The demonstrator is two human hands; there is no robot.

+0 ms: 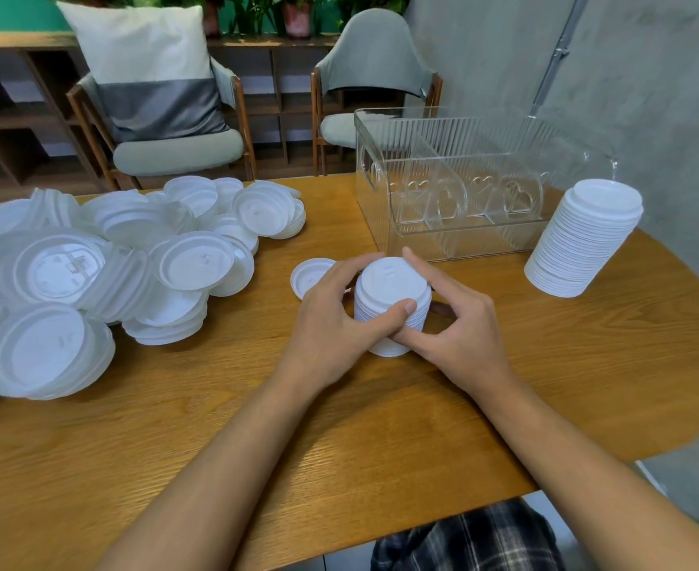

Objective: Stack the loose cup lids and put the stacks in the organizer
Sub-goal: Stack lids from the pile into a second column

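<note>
left hand [331,323], right hand [461,325] grip ribbed white lid stack [389,280] | wood-grain table [380,430] (rounded)

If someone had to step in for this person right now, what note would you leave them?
The left hand and right hand both grip the short stack, which stands on the table, fingers curled round it.
The tall stack stands right of the organizer, outside it.
One lid lies just left of the hands; the big loose pile is at far left.
Done: two stacks built.
Left: stack the pile, then put all stacks in the organizer, which holds none yet.
</note>
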